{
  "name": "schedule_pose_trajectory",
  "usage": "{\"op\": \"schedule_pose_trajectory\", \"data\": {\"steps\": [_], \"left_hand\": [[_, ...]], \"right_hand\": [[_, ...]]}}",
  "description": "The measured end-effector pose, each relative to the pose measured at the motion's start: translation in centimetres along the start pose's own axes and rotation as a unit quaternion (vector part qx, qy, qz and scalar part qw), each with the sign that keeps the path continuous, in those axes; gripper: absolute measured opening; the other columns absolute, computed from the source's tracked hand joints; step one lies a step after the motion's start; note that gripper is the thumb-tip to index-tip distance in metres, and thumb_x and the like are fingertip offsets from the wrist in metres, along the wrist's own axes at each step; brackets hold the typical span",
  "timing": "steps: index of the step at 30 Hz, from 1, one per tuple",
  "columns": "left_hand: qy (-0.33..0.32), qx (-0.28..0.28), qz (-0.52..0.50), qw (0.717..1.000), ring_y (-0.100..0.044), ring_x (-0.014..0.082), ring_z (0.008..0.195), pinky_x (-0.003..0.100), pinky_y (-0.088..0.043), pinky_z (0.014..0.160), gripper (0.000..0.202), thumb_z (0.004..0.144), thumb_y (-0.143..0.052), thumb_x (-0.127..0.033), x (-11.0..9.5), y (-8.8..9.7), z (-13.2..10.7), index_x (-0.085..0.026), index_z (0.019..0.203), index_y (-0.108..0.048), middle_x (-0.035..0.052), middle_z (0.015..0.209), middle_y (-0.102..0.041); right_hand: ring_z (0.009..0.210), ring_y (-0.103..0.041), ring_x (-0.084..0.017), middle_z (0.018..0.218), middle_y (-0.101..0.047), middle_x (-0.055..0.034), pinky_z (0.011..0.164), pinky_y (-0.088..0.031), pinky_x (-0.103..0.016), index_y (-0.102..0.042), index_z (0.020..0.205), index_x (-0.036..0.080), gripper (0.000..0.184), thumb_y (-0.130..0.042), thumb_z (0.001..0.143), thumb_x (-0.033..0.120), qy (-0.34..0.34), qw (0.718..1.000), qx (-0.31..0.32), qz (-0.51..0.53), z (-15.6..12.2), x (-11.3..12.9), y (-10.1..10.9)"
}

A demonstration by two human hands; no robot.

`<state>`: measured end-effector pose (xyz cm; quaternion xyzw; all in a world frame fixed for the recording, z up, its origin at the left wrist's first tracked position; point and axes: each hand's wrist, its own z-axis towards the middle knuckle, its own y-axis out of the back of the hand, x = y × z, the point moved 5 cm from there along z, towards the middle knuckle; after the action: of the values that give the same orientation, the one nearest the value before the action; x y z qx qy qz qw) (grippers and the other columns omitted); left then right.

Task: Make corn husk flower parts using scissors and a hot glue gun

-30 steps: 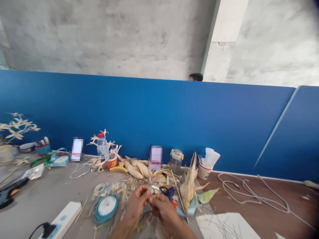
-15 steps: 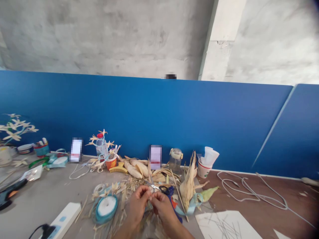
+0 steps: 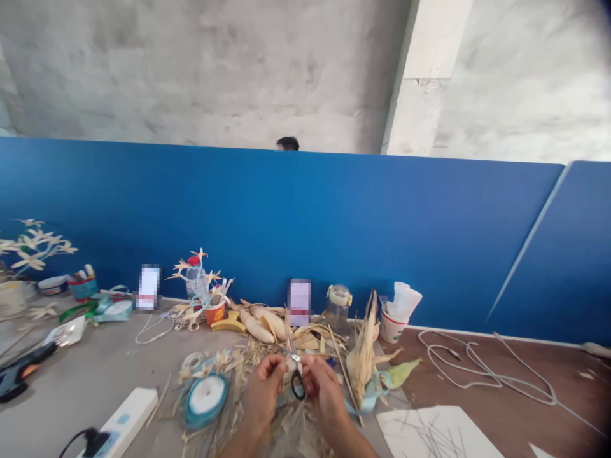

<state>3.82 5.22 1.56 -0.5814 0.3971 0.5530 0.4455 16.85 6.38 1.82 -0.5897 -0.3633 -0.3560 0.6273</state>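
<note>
Both my hands are low in the middle of the view, over a heap of dried corn husks (image 3: 267, 356) on the table. My right hand (image 3: 327, 389) is closed on a small pair of scissors (image 3: 296, 376); a black handle loop hangs by its fingers and the blades point up. My left hand (image 3: 263, 389) is closed in a pinch just left of the blades, on a small pale husk piece I can barely make out. The hands almost touch.
A teal ribbon spool (image 3: 206, 395) and a white power strip (image 3: 125, 416) lie to the left, a glue gun (image 3: 19, 372) further left. Corn cobs (image 3: 258, 326), a jar (image 3: 337, 305) and a paper cup (image 3: 392, 326) stand by the blue partition (image 3: 334, 222). A white cable (image 3: 477, 367) and paper (image 3: 434, 434) lie right. A person's head (image 3: 287, 144) shows behind the partition.
The scissors lay on the husks behind my hands; now my right hand holds them up between the hands. The head behind the partition has moved left.
</note>
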Motion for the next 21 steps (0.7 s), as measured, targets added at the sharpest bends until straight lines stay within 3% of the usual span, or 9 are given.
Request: {"op": "schedule_pose_trajectory", "data": {"steps": [4,7,13,17,21], "left_hand": [[-0.007,-0.001,-0.070,0.998,-0.034,0.0098,0.046,0.023,-0.027,0.047,0.036,0.062,-0.068,-0.051,-0.1,0.0,-0.2,-0.018,0.071,-0.059,-0.0074,0.051,-0.044],[-0.010,0.014,-0.070,0.997,-0.036,0.0100,0.047,0.023,-0.027,0.047,0.036,0.063,-0.068,-0.052,0.0,-0.5,-0.6,-0.017,0.070,-0.060,-0.0062,0.052,-0.046],[-0.014,0.031,-0.055,0.998,-0.033,0.0090,0.045,0.023,-0.025,0.046,0.043,0.059,-0.070,-0.057,-0.1,-1.3,-1.1,-0.016,0.069,-0.062,-0.0061,0.049,-0.046],[-0.020,0.025,-0.043,0.999,-0.033,0.0092,0.045,0.023,-0.026,0.046,0.044,0.058,-0.069,-0.058,-0.3,-1.1,-1.0,-0.016,0.068,-0.063,-0.0056,0.049,-0.046],[-0.021,0.018,-0.032,0.999,-0.035,0.0098,0.045,0.024,-0.027,0.046,0.043,0.058,-0.069,-0.058,-0.3,-1.0,-0.9,-0.016,0.067,-0.062,-0.0049,0.050,-0.047]], "right_hand": [[0.044,-0.032,-0.007,0.050,-0.047,0.0067,0.045,-0.025,-0.021,-0.063,0.074,0.017,0.037,-0.077,0.055,0.046,-0.006,0.999,0.021,-0.040,-0.4,-0.6,-0.9],[0.048,-0.040,-0.009,0.056,-0.054,0.0037,0.047,-0.031,-0.022,-0.064,0.070,0.017,0.032,-0.077,0.054,0.042,0.016,0.998,0.000,-0.058,-0.7,-0.6,-1.2],[0.044,-0.032,-0.009,0.043,-0.041,0.0063,0.045,-0.027,-0.023,-0.059,0.055,0.018,0.030,-0.070,0.057,0.045,0.023,0.996,-0.018,-0.084,-0.6,0.1,-0.9],[0.041,-0.028,-0.008,0.040,-0.038,0.0071,0.045,-0.022,-0.023,-0.060,0.058,0.017,0.035,-0.067,0.060,0.052,0.010,0.995,0.005,-0.101,-0.5,0.1,-0.9],[0.042,-0.028,-0.009,0.040,-0.038,0.0071,0.045,-0.020,-0.023,-0.057,0.056,0.017,0.038,-0.067,0.058,0.054,0.000,0.994,-0.017,-0.111,-0.5,-0.1,-0.7]]}}
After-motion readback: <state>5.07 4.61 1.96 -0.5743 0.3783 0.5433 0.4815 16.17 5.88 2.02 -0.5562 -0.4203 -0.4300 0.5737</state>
